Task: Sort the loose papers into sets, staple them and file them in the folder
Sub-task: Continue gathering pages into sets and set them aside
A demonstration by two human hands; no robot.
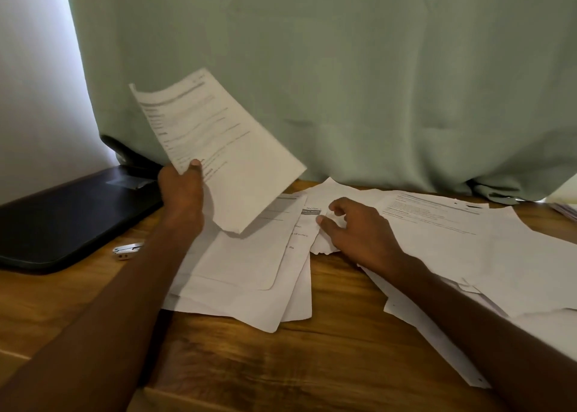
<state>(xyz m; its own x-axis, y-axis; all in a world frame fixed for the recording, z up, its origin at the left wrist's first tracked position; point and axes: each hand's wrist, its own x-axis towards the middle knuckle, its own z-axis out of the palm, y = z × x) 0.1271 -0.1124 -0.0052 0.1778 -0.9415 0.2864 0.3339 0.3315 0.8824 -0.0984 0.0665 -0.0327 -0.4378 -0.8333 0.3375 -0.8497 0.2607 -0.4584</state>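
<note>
Holding printed sheet in left hand, edges curled, txt blurred

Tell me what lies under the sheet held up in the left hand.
Under the raised sheet, gripped by the left hand, a pile of loose papers lies on the wooden table. The raised sheet covers the pile's far edge, so what is printed there cannot be seen.

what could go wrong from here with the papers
The left hand pinches the lifted sheet by one corner only, so it may bend or slip. The right hand touches a sheet with a torn edge, which might rip further if dragged. The two overlapping piles could get mixed between sets.
</note>
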